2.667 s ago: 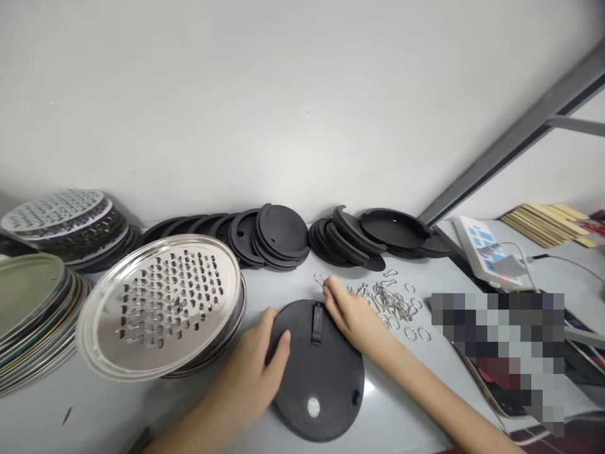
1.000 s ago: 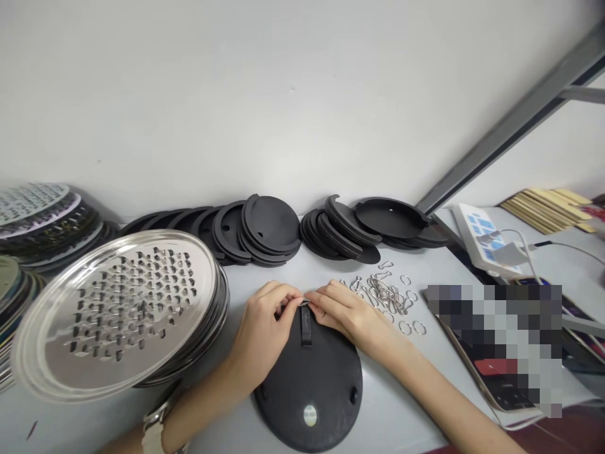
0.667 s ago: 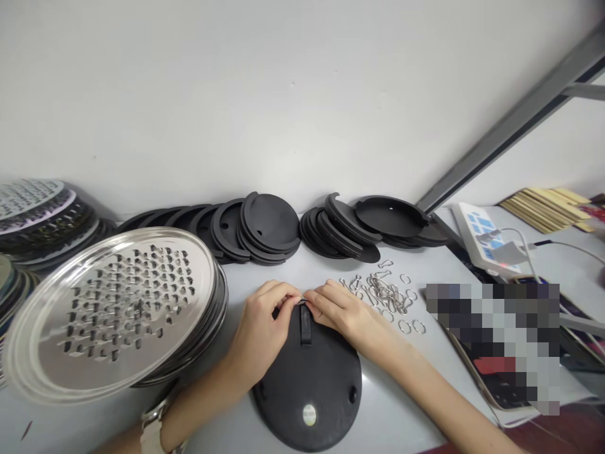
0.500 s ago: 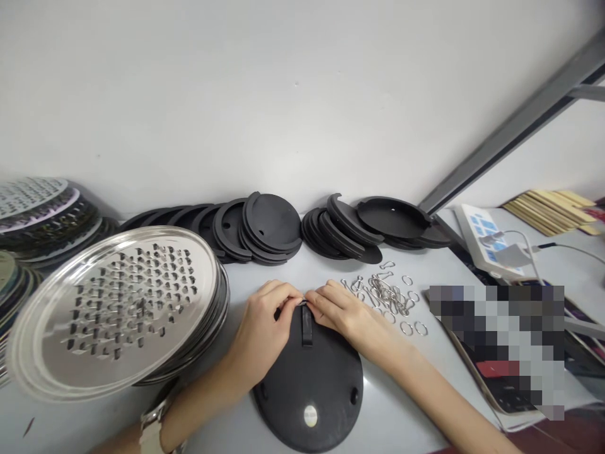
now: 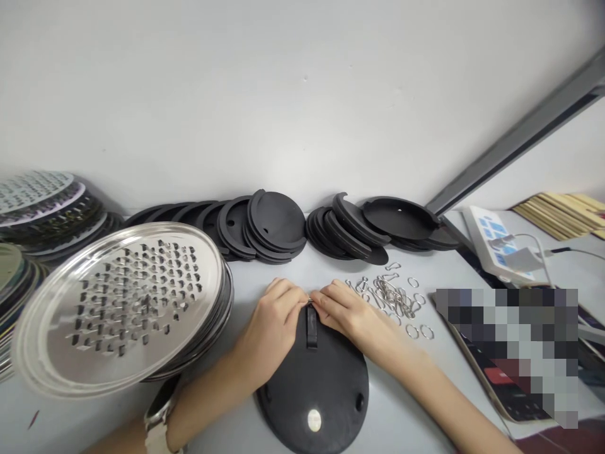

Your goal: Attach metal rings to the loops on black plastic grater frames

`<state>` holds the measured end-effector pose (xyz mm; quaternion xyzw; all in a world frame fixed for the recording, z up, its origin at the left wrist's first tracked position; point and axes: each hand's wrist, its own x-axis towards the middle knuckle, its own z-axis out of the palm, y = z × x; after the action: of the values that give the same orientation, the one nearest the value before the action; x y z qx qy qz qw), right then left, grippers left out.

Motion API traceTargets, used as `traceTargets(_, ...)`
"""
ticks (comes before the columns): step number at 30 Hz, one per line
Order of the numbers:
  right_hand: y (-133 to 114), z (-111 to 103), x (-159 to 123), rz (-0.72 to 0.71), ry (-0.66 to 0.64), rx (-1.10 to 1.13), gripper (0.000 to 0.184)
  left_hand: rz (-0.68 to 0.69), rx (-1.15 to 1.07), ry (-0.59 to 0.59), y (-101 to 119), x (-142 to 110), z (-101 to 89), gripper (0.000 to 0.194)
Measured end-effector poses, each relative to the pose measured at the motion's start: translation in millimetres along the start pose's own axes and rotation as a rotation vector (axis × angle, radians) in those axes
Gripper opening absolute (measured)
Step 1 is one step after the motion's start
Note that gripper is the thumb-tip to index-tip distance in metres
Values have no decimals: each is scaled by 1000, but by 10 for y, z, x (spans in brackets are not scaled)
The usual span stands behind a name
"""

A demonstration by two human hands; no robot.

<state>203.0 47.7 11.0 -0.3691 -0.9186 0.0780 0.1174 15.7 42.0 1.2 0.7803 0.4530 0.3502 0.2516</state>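
A round black disc (image 5: 316,384) lies before me, with a short black strap (image 5: 312,331) at its far edge and a pale oval spot near its near edge. My left hand (image 5: 274,325) and my right hand (image 5: 347,312) meet at the end of the strap, fingers pinched. Between their fingertips shows a sliver of a small metal ring (image 5: 309,301); the fingers cover most of it. Right of my right hand lies a loose pile of metal rings and clips (image 5: 394,296).
At left, a shiny perforated metal disc (image 5: 137,302) tops a stack, with patterned discs (image 5: 42,208) behind. Black discs (image 5: 278,221) lean along the wall. A power strip (image 5: 496,243), a tablet-like device (image 5: 501,378) with a blurred screen and yellow strips (image 5: 558,214) lie at right.
The whole view has shifted slightly, so things sit a little further right. My left fingers have drawn closer together at the strap's end; both hands stay there.
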Motion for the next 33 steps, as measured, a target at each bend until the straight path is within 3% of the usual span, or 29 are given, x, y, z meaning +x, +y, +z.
traceTargets(6,-58,11,-49,147,152,316,24,111,84,6,-38,-58,35,20)
traceTargets(10,-85,16,-1,367,255,558,27,186,73,1,-41,-68,26,19)
traceTargets(15,-91,69,84,506,297,697,32,229,92,-1,-35,-75,10,22)
traceTargets(23,-234,187,213,526,273,320,29,270,50,21,-61,-63,5,22)
traceTargets(28,-239,239,210,534,264,204,26,262,28,32,-56,-57,4,19)
traceTargets(33,-235,240,152,528,246,104,22,159,-69,31,-42,-43,-2,16)
